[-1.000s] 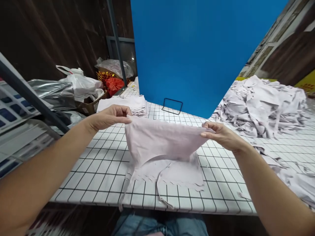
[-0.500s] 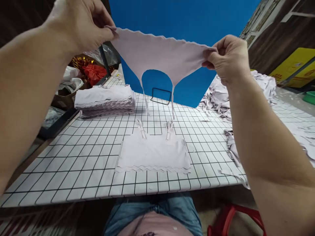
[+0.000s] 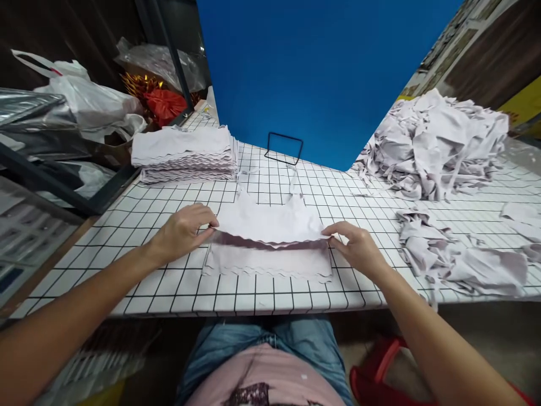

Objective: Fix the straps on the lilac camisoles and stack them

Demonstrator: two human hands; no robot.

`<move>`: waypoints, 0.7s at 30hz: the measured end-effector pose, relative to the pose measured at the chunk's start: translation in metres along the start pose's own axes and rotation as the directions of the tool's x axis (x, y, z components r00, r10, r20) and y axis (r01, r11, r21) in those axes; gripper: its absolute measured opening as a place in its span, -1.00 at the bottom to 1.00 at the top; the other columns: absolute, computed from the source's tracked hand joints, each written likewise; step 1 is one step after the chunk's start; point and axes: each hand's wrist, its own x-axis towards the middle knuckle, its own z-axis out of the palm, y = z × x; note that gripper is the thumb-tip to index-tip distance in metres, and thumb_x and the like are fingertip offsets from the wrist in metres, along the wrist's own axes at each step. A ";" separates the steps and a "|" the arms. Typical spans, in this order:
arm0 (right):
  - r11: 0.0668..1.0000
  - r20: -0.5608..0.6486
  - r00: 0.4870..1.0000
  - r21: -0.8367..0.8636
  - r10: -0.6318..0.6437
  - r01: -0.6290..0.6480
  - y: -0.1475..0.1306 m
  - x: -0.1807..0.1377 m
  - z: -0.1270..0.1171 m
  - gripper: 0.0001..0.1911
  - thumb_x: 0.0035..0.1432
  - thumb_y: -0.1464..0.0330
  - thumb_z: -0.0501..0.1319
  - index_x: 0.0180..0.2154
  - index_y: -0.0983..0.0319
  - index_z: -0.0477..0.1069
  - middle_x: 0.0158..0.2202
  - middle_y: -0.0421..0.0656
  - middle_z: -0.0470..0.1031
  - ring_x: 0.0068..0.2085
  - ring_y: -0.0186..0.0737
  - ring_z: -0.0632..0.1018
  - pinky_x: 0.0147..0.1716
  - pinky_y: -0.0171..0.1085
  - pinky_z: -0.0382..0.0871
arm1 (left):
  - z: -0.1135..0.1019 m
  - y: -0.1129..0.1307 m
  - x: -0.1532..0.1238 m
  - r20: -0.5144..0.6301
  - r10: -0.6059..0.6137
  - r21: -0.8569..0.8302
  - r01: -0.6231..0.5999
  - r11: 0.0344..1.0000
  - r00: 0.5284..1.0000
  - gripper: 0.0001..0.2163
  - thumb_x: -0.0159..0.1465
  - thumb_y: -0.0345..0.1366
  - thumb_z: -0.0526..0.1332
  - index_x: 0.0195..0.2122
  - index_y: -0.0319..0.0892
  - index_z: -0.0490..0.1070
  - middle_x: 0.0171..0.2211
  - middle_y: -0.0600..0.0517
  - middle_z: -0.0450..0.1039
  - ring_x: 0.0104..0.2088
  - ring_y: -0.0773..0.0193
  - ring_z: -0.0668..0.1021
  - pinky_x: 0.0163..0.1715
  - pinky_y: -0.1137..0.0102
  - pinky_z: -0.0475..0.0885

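Note:
A pale lilac camisole top [image 3: 270, 221] with thin straps and a wavy hem is stretched between my hands, straps pointing away from me. My left hand [image 3: 186, 228] pinches its left hem corner; my right hand [image 3: 357, 245] pinches the right one. Beneath it another pale top [image 3: 270, 262] lies flat, its wavy hem toward me and its upper part covered. The held top's hem is a little above the lower one, and its straps touch or hang close to the gridded tabletop; I cannot tell which.
A neat stack of folded tops [image 3: 186, 155] sits at the back left. On the right lies a large heap of pale garments [image 3: 439, 144], with a smaller pile [image 3: 460, 259] nearer. A blue board [image 3: 321, 73] with a black wire frame [image 3: 285, 148] stands behind. Bagged goods [image 3: 93, 101] fill the left shelf.
Both hands have come down and toward the middle, bringing the held top from up in front of the blue board to just over the flat top. Both still grip its corners.

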 end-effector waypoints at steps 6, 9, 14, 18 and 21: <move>0.955 -0.052 0.971 -0.201 -0.232 0.218 -0.015 -0.017 -0.011 -0.85 0.22 0.49 0.20 -0.23 0.16 0.50 -0.25 -0.14 0.59 -0.16 -0.12 0.52 -0.15 -0.11 0.33 | -0.020 0.017 -0.009 -0.076 0.073 0.065 -0.068 0.996 0.994 -0.94 0.27 -0.43 0.18 -0.30 -0.20 0.45 -0.33 -0.03 0.51 -0.23 0.19 0.49 -0.20 0.26 0.44; 0.928 0.024 0.962 -0.261 -0.270 0.267 -0.011 -0.035 -0.002 -0.87 0.24 0.48 0.22 -0.23 0.16 0.50 -0.25 -0.17 0.60 -0.16 -0.14 0.52 -0.14 -0.11 0.25 | -0.006 0.022 -0.028 -0.012 0.096 0.043 -0.095 0.995 0.995 -0.91 0.27 -0.48 0.17 -0.29 -0.19 0.44 -0.33 -0.02 0.51 -0.23 0.20 0.49 -0.22 0.28 0.43; 0.909 0.034 0.961 -0.317 -0.275 0.271 -0.010 -0.051 0.001 -0.90 0.28 0.41 0.22 -0.20 0.15 0.50 -0.23 -0.18 0.61 -0.13 -0.17 0.51 -0.09 -0.11 0.18 | 0.014 0.020 -0.046 0.016 0.078 0.012 -0.078 0.997 0.997 -0.87 0.26 -0.50 0.18 -0.25 -0.18 0.45 -0.31 -0.02 0.51 -0.21 0.19 0.51 -0.18 0.26 0.44; 0.891 0.056 0.956 -0.350 -0.287 0.288 -0.013 -0.054 -0.001 -0.88 0.29 0.44 0.21 -0.19 0.15 0.50 -0.25 -0.19 0.61 -0.13 -0.18 0.50 -0.05 -0.10 0.15 | 0.016 0.019 -0.050 -0.027 0.071 -0.030 -0.072 0.997 0.997 -0.84 0.25 -0.50 0.18 -0.23 -0.11 0.48 -0.31 0.01 0.53 -0.23 0.19 0.52 -0.20 0.27 0.45; 0.886 0.053 0.956 -0.364 -0.289 0.288 -0.014 -0.058 0.001 -0.86 0.30 0.45 0.18 -0.18 0.14 0.49 -0.26 -0.20 0.60 -0.14 -0.20 0.50 -0.03 -0.10 0.13 | 0.018 0.019 -0.054 -0.033 0.091 -0.048 -0.092 0.995 0.995 -0.79 0.24 -0.50 0.20 -0.18 -0.06 0.48 -0.30 0.03 0.53 -0.23 0.20 0.53 -0.22 0.28 0.46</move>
